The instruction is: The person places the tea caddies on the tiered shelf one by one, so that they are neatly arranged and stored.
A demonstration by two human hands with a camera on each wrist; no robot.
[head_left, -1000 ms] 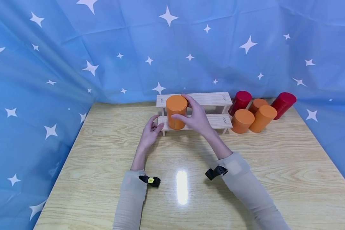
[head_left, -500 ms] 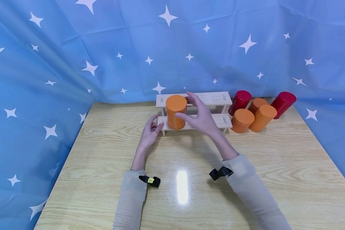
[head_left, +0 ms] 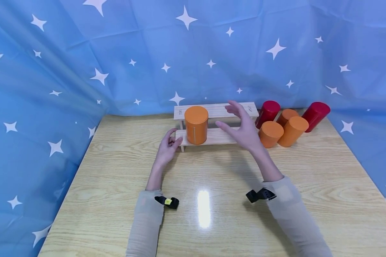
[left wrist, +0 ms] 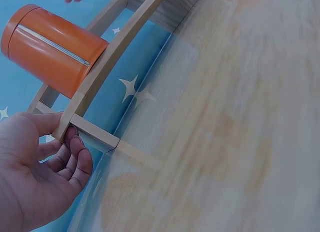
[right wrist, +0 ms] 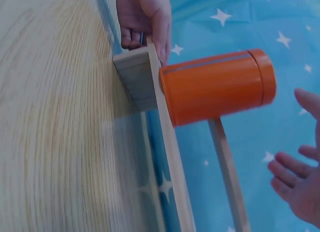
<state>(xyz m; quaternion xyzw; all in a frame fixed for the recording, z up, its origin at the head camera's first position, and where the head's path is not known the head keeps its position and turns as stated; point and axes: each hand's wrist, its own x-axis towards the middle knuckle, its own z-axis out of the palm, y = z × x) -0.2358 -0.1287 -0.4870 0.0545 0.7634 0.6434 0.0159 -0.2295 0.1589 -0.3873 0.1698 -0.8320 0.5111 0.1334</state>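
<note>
once released, right hand (head_left: pixel 244 130) off can (head_left: pixel 196 125)

An orange cylindrical tin (head_left: pixel 196 125) with a flat lid and a thin silvery seam down its side stood upright on the lower step of a pale wooden two-step rack (head_left: pixel 212 136), close to that step's left end, its lid level with the upper step. The rack sat near the tabletop's far edge, about midway along it, long sides parallel to that edge. From the left wrist view the tin (left wrist: pixel 51 49) showed clean and undented, its base flat on the plank (left wrist: pixel 107 61).
</note>
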